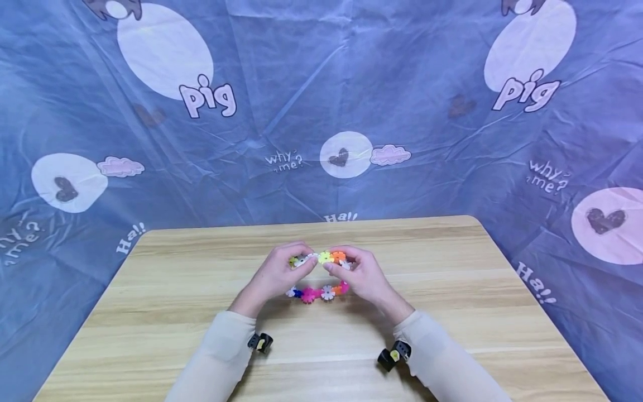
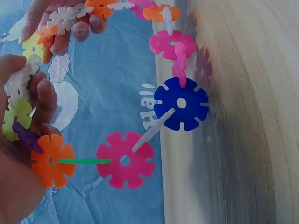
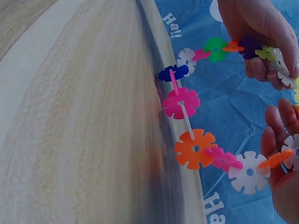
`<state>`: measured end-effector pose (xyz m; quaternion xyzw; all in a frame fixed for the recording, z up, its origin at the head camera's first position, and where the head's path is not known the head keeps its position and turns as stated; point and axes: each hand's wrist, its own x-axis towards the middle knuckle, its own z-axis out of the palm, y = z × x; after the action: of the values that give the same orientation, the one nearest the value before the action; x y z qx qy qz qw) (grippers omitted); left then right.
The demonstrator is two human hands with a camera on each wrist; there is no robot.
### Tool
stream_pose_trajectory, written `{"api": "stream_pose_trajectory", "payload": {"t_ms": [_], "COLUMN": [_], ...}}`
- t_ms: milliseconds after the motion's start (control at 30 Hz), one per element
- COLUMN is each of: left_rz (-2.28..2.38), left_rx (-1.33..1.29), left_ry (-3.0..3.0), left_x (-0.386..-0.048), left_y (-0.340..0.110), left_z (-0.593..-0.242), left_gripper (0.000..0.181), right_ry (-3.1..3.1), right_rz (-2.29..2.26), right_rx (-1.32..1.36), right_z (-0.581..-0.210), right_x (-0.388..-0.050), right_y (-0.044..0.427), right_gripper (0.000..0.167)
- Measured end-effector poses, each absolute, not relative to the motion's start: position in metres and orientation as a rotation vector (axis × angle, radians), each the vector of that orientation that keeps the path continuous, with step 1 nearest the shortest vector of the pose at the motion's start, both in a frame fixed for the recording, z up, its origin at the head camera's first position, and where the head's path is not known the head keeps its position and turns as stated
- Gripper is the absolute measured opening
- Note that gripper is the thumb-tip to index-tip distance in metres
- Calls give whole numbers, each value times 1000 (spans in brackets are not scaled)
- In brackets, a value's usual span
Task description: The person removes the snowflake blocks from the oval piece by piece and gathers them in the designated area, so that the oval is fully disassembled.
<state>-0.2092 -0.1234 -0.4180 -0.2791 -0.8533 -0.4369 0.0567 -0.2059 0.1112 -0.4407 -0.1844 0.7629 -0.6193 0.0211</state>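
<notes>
We face a wrinkled blue cloth backdrop [image 1: 291,72] printed with pale lettering [image 1: 207,99]. Before it we see a light wood-grain tabletop [image 1: 452,273].

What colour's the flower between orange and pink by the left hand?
Green flower, clearest in right wrist view.

You wear long, plain, off-white sleeves, and both the left sleeve [image 1: 213,354] and the right sleeve [image 1: 447,357] end at the wrist. Past the cuffs, your left grip [image 1: 281,271] and right grip [image 1: 364,273] are bare. A small black wrist device [image 1: 260,342] with a yellow patch juts from the right side of your left cuff; a matching black unit [image 1: 394,355], also marked yellow, juts from the left side of your right cuff.
</notes>
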Motion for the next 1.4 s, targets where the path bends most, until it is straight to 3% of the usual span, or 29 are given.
{"api": "stream_pose_trajectory", "payload": {"t_ms": [767,1400], "left_rz": [-1396,-1150], "left_rx": [-851,-651], "left_ry": [-2493,-2657], "left_x": [-211,-224], "left_y": [-125,-127], "left_z": [-420,-417], "left_gripper": [10,21], "right_ry": [2369,2393], "right_rz": [-1923,-1913], "right_rx": [-572,-518], "right_z": [-444,-443], "right_x": [-207,-207], "right_y": [109,112], "right_gripper": [36,37]}}
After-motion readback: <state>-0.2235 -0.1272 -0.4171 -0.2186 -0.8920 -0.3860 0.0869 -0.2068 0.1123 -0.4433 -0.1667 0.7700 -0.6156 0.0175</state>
